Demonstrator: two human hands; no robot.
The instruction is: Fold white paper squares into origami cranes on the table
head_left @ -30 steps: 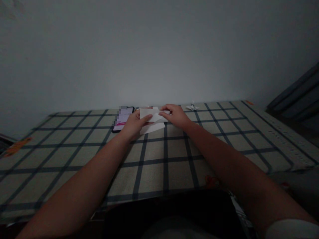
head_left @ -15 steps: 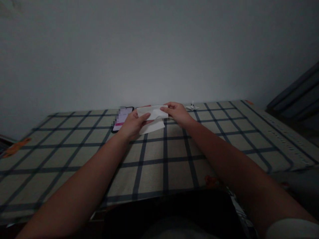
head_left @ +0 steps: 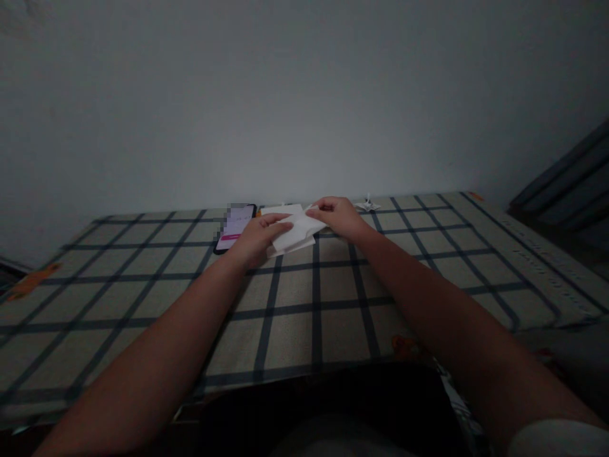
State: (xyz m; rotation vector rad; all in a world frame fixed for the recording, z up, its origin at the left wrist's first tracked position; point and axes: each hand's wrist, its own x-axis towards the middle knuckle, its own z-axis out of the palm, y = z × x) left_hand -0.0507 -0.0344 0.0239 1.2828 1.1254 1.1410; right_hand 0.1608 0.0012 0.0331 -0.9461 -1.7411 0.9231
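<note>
A folded sheet of white paper (head_left: pixel 295 232) is between my hands, just above the checked cloth. My left hand (head_left: pixel 261 238) grips its left side, thumb on top and fingers partly hidden behind. At the paper's right corner, my right hand (head_left: pixel 335 214) pinches the edge between thumb and fingers. Other white paper (head_left: pixel 281 209) shows behind the held piece; whether it is a separate sheet I cannot tell. Beyond my right hand lies a small folded white paper shape (head_left: pixel 368 205) with a point sticking up.
A phone (head_left: pixel 234 230) with its screen lit lies left of my left hand, partly pixelated. The checked cloth (head_left: pixel 295 336) covers the table, which meets a plain grey wall (head_left: pixel 304 101). Dark ridged material (head_left: pixel 566 171) stands at the far right.
The held paper has tilted down toward me, its upper layer now lying over the lower flap. White paper behind it has come into view. Both hands have shifted only slightly.
</note>
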